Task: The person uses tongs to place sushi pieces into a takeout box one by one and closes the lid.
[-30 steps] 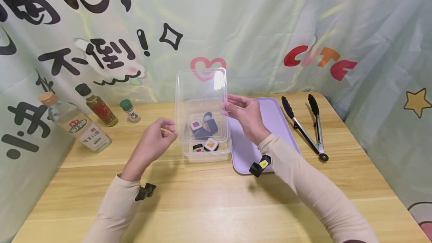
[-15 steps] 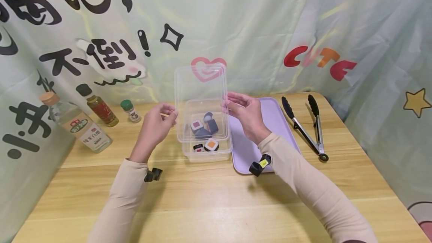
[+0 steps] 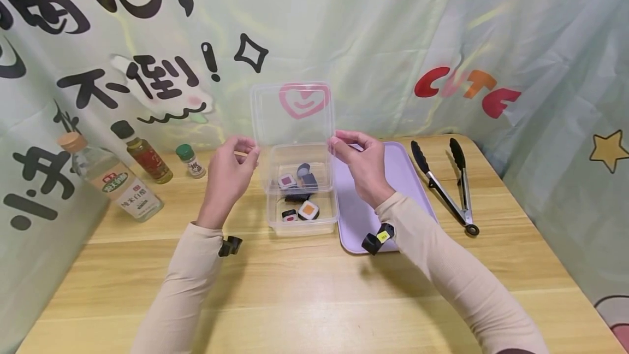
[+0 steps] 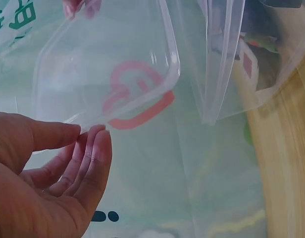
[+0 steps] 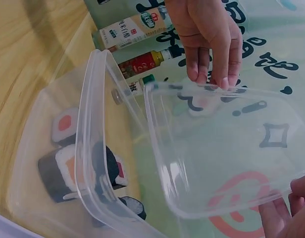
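The backdrop carries large black Chinese characters and the word "CUTE" [image 3: 466, 90] in red and orange; the clear bottle [image 3: 110, 180] near the table's left edge bears a green-and-white label with Chinese writing too small to read surely. Beside it stand an amber bottle [image 3: 142, 153] and a small green-capped jar [image 3: 190, 161].

Both forearms reach forward from the near edge, wrists raised. The left hand [image 3: 231, 171] pinches the left edge of a clear plastic lid [image 3: 292, 113], and the right hand [image 3: 361, 163] pinches its right edge, holding it upright above the clear box [image 3: 301, 222] at the table's middle (a pink heart on the backdrop shows through the lid). The box holds toy sushi pieces [image 3: 308, 210].

The left wrist view shows thumb and fingertips [image 4: 95, 136] meeting at the lid's corner; the right wrist view shows the sushi's orange and pink centres close up. A lilac tray [image 3: 408, 176] touches the box's right side, with tongs [image 3: 444, 184] toward the right edge.
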A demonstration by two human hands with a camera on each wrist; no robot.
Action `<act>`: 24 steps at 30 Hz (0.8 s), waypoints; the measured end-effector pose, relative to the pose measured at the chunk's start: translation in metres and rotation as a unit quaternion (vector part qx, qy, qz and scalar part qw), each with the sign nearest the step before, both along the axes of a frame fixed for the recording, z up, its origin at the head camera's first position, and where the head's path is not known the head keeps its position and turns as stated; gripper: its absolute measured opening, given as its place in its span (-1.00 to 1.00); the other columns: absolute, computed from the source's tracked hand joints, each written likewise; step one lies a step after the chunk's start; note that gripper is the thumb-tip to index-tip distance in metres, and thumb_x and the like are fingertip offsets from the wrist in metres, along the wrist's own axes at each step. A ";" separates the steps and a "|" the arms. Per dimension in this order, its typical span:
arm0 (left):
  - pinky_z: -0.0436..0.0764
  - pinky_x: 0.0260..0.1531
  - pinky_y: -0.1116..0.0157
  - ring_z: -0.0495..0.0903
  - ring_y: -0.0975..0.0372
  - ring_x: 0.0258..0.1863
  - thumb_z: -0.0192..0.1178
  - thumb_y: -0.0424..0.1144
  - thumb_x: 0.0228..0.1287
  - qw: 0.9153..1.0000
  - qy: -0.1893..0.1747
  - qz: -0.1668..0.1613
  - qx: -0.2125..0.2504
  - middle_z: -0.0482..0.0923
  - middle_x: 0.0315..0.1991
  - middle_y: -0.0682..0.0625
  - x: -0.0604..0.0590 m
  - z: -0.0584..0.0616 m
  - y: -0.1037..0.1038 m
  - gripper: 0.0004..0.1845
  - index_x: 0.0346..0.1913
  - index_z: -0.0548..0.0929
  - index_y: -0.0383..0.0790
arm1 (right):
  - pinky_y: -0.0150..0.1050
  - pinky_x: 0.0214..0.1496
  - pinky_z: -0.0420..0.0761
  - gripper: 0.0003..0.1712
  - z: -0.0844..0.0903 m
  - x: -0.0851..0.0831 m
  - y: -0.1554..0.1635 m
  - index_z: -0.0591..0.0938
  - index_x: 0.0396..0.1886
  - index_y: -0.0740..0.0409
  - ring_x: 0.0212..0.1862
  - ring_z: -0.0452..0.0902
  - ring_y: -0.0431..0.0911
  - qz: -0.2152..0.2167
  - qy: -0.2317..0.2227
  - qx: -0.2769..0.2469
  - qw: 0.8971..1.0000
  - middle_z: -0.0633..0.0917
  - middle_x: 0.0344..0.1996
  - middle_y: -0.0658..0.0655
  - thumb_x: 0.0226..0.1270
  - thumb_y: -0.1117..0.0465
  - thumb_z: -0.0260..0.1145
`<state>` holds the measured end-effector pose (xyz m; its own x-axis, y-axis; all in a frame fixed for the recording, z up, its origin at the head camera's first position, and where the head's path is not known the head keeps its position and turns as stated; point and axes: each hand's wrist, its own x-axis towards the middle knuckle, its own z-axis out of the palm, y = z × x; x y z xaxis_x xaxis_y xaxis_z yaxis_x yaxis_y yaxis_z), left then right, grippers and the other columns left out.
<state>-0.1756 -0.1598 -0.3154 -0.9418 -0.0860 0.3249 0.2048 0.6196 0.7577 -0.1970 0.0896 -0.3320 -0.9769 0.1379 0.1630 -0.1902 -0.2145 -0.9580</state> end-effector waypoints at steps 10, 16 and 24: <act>0.70 -0.24 0.10 0.75 0.03 -0.28 0.28 -0.27 0.43 0.998 0.050 0.019 0.022 0.70 -0.20 -0.13 -0.001 -0.001 0.006 -0.83 -0.05 0.66 -0.30 | -0.30 -0.18 0.66 -0.66 0.001 0.002 0.002 0.75 -0.02 0.34 -0.29 0.66 -0.05 -0.050 0.026 0.055 0.997 0.77 -0.28 0.02 0.24 0.26 0.53; 0.70 -0.19 0.17 0.74 0.05 -0.30 0.28 -0.31 0.41 0.996 0.070 0.015 0.048 0.69 -0.22 -0.13 -0.001 -0.002 0.007 -0.86 -0.08 0.67 -0.31 | -0.24 -0.09 0.70 -0.65 0.000 0.003 0.003 0.73 -0.02 0.41 -0.25 0.70 -0.03 -0.038 0.041 0.035 0.998 0.77 -0.25 0.09 0.24 0.31 0.51; 0.70 -0.20 0.27 0.76 0.06 -0.28 0.24 -0.31 0.44 0.994 0.076 0.002 0.084 0.68 -0.23 -0.14 -0.001 -0.003 0.009 -0.85 -0.08 0.66 -0.35 | -0.21 -0.04 0.69 -0.71 -0.001 0.005 0.004 0.77 -0.07 0.36 -0.25 0.74 -0.13 -0.043 0.046 0.035 0.997 0.79 -0.29 0.06 0.22 0.33 0.52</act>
<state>-0.1763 -0.1510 -0.3182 -0.8824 -0.1548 0.4444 0.3229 0.4878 0.8111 -0.1925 0.0936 -0.3330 -0.9428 0.2054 0.2626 -0.2918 -0.1277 -0.9479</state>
